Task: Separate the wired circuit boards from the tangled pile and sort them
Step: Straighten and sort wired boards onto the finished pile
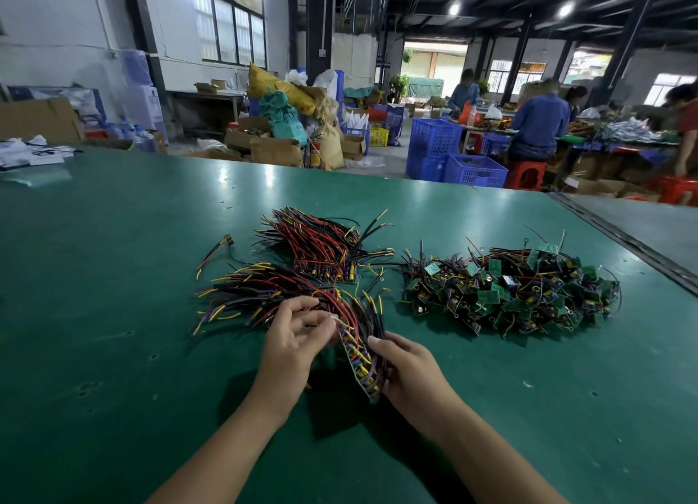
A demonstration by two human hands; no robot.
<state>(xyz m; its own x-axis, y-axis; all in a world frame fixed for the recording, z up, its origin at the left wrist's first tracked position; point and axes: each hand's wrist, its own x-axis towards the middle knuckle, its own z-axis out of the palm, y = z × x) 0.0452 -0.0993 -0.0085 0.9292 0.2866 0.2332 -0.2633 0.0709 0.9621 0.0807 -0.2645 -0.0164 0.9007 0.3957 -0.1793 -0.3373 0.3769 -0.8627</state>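
Note:
A tangled pile of green wired circuit boards (510,292) lies on the green table (113,314) at the right. Two sorted bundles with red, black and yellow wires lie to the left: a far bundle (321,243) and a near bundle (257,296). My right hand (408,371) grips a stack of wired boards (359,356) held on edge above the table. My left hand (294,337) pinches the wires at the stack's upper end. One stray wired piece (219,248) lies apart at the left.
Papers and plastic lie at the table's far left corner (34,152). A seam (623,235) divides this table from a grey one at the right. Beyond the far edge stand cardboard boxes, blue crates (453,156) and seated workers.

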